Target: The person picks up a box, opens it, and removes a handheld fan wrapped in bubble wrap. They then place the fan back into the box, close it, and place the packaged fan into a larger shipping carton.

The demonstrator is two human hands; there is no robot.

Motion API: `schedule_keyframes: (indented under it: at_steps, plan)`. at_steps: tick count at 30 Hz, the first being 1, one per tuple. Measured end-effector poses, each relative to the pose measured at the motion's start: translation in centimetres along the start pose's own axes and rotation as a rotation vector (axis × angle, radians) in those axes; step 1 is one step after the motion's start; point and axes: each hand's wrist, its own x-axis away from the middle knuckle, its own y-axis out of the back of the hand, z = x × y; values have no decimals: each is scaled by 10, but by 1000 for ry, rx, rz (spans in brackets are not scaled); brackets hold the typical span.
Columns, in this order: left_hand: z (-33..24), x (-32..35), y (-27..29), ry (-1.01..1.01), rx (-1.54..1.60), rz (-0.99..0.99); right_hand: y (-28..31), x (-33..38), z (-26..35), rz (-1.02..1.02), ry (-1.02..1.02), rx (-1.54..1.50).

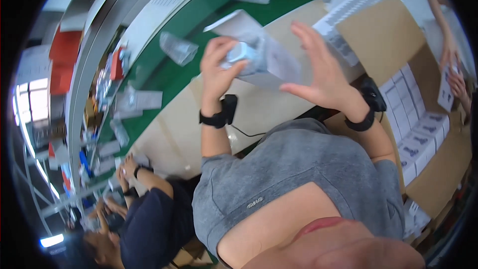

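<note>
Grey shirt (308, 157), black wrist straps (215, 118)

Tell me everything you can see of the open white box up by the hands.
The white box looks like thin card, with plain pale sides, though blur hides finer detail. It is open and tilted, with a flap sticking out toward the picture's upper left. A pale-blue item sits at its mouth, in the left hand's grip. The open right hand is beside it; whether the thumb touches it is unclear.
</note>
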Motion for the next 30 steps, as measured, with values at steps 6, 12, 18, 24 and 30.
schedule_keyframes:
  at_steps: [6, 12, 18, 24, 30]
  plan:
    - [82, -76, 13, -288, -977, -373, 47, 38, -17, -16, -144, 114]
    - [181, -72, 26, 430, -1376, -346, 172, 86, 1, -526, -342, 536]
    - [120, -103, -4, 375, -1469, -509, 274, 231, -27, -225, -1045, 1097]
    - [92, -58, -55, -204, -852, -399, 214, 320, -41, 269, -1692, 986]
    - [6, 21, -141, -418, -131, 256, 202, 358, -31, -152, -1828, 1220]
